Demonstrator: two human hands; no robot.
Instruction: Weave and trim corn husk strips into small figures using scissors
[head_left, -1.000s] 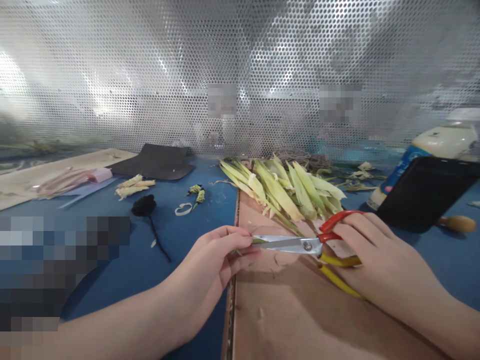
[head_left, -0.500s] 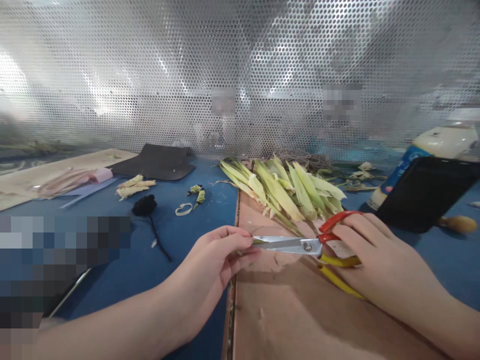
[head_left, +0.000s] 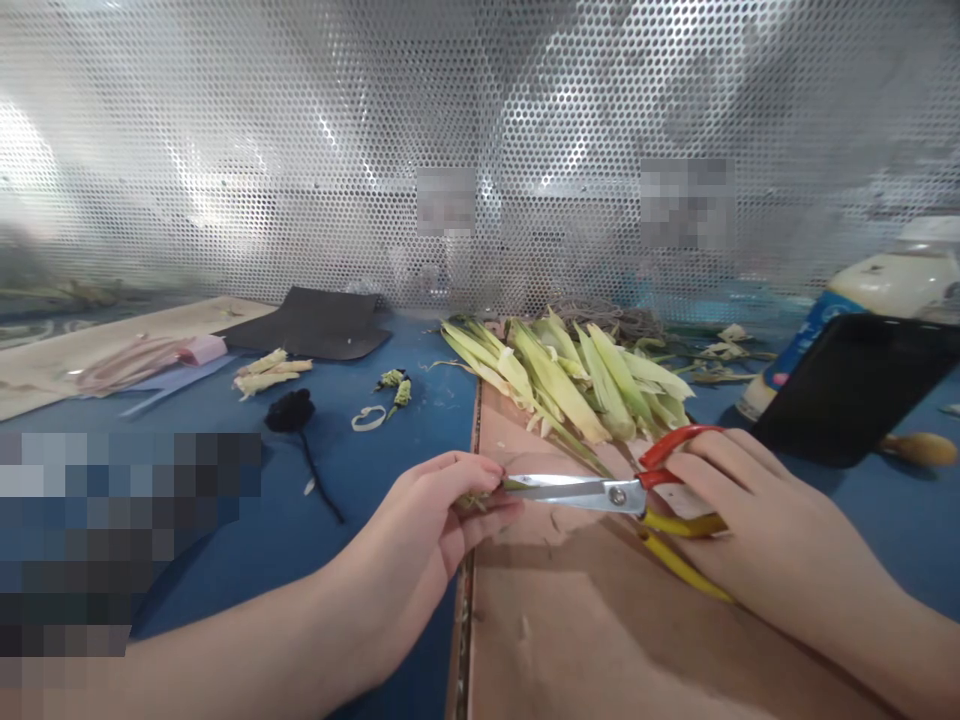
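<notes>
My right hand (head_left: 739, 490) grips scissors (head_left: 581, 492) by their handles, one red and one yellow. The blades point left and their tips reach my left hand (head_left: 442, 515). Between its thumb and fingers, that hand pinches a small piece of green husk (head_left: 474, 502); most of it is hidden by the fingers. A bit of green lies along the blade tips. Behind the scissors, a pile of pale green corn husks (head_left: 559, 385) rests on the brown board (head_left: 570, 620).
A dark phone (head_left: 855, 390) leans against a bottle (head_left: 892, 275) at the right. On the blue table (head_left: 427, 400) lie a black flower (head_left: 291, 412), a green braided piece (head_left: 403, 390), pale husk bits (head_left: 266, 372) and a black sheet (head_left: 307, 325). A perforated metal panel (head_left: 337, 150) stands behind.
Both hands stay almost where they were. The scissor blades look slightly closer together, and a little more of the husk piece shows under my left fingers.
</notes>
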